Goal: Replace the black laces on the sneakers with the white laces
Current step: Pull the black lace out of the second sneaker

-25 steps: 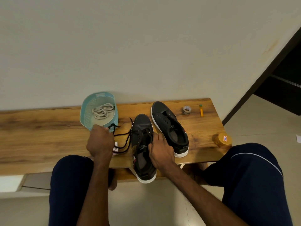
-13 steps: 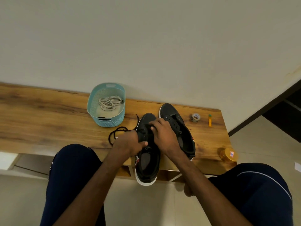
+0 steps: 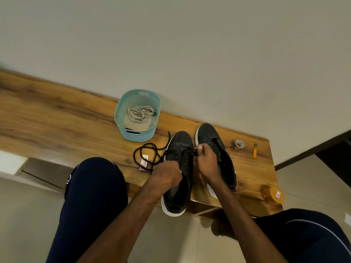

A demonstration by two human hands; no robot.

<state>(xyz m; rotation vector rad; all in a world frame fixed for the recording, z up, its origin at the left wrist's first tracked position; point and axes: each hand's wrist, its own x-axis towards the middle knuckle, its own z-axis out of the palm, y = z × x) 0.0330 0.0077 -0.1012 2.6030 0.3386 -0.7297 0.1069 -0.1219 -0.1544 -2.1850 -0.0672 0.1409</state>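
Observation:
Two black sneakers with white soles lie on the wooden bench. The left sneaker (image 3: 180,147) has a black lace (image 3: 146,152) still in its front eyelets, and most of that lace trails loose on the bench to the left. My right hand (image 3: 206,162) pinches the lace end above the eyelets. My left hand (image 3: 167,173) grips the left side of this sneaker near its opening. The right sneaker (image 3: 209,133) shows bare eyelets. White laces (image 3: 139,112) lie coiled in a light blue basket (image 3: 133,134) at the back.
A small white and pink packet (image 3: 143,162) lies under the loose lace. A tape roll (image 3: 238,144), a yellow tube (image 3: 255,151) and an amber jar (image 3: 273,194) sit at the bench's right end. My knees flank the bench front; the wall runs behind it.
My left hand came from beside the basket to the sneaker's side. My right hand moved up from the sneaker's opening to the front eyelets and pinched the lace. The view swung left.

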